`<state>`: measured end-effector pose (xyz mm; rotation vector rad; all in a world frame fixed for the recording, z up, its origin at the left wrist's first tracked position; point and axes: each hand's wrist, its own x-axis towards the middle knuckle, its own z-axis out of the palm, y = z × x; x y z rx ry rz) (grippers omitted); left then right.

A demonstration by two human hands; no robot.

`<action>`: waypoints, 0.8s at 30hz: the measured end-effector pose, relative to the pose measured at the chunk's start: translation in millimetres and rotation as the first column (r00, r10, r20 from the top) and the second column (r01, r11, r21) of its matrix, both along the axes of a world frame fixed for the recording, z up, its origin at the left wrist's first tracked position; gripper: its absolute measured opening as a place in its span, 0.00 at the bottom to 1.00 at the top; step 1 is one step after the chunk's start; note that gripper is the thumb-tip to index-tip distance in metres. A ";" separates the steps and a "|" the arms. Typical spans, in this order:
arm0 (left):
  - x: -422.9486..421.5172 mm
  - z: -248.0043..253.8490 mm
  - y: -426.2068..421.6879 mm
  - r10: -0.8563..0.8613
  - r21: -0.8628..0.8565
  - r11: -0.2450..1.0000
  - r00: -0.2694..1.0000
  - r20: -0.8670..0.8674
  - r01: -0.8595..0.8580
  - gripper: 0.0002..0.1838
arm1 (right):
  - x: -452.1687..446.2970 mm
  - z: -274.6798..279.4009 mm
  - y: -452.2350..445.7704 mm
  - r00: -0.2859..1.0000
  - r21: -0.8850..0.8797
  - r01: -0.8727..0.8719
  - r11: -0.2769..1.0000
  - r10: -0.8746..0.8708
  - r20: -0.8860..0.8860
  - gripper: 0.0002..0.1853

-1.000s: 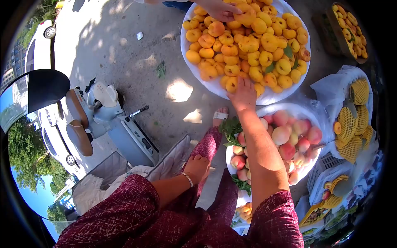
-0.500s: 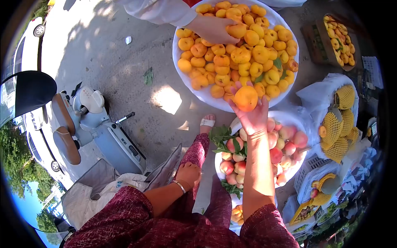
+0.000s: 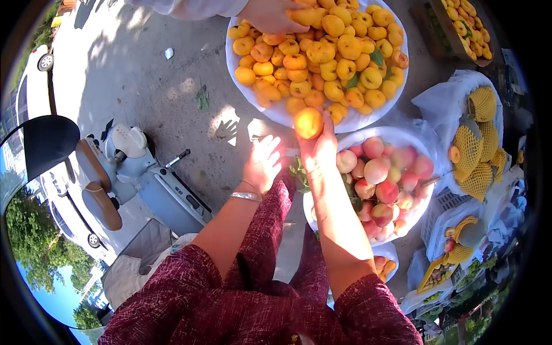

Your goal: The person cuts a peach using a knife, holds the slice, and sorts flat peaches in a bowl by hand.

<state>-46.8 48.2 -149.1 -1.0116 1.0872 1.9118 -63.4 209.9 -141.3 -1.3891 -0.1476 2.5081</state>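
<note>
My right hand (image 3: 318, 148) is closed around a yellow peach (image 3: 309, 122), holding it up at the near edge of a big round tub. My left hand (image 3: 263, 167), with a silver bracelet on its wrist, hangs empty to the left, fingers spread. Piled in the white-lined tub (image 3: 253, 103) are many yellow peaches (image 3: 322, 52), squat in shape, with a few green leaves. Just below and right of my right hand, a second white-lined basket (image 3: 422, 138) holds pink-red peaches (image 3: 382, 184); my forearm covers its left part.
Another person's hand (image 3: 276, 14) reaches into the yellow peaches from the top. A scooter (image 3: 155, 190) stands at the left. On the right are fruits in yellow nets (image 3: 468, 149), a box of yellow fruit (image 3: 431, 34) and a crate (image 3: 440, 204).
My right hand has moved left with the yellow peach and turned. My left hand has risen from my leg and spread its fingers. The view has shifted, and the other person's hand remains at the tub.
</note>
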 end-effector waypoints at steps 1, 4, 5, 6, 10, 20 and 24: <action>-23.3 4.0 13.0 0.118 0.145 0.983 0.993 -0.010 -0.115 0.36 | 4.6 12.5 -11.4 0.996 0.003 -0.087 0.996 0.087 -0.019 0.20; -62.4 11.6 27.6 0.060 0.354 0.935 0.994 -0.090 -0.024 0.36 | 24.5 30.9 -41.8 0.885 0.450 -0.453 0.770 0.451 0.117 0.21; -66.9 12.6 25.9 0.110 0.358 0.928 0.994 -0.007 -0.100 0.33 | 29.4 34.6 -42.3 0.780 0.657 -0.588 0.472 0.545 0.307 0.20; -67.8 11.8 24.7 0.115 0.397 0.910 0.993 0.037 -0.120 0.30 | 33.1 32.2 -30.4 0.795 0.814 -0.530 0.240 0.474 0.378 0.18; -68.3 0.1 23.9 0.098 0.535 0.832 0.988 0.118 -0.147 0.27 | 44.3 -39.5 31.6 0.776 0.647 -0.630 0.430 0.391 0.495 0.16; -69.2 -16.5 24.3 0.108 0.485 0.858 0.982 0.153 -0.170 0.21 | 7.7 -64.9 108.4 0.509 0.500 -0.786 -0.363 0.080 0.857 0.20; -68.2 -14.5 24.5 0.113 0.498 0.850 0.983 0.143 -0.171 0.20 | -11.1 -76.6 98.6 0.470 0.314 -0.671 -0.672 -0.057 0.881 0.27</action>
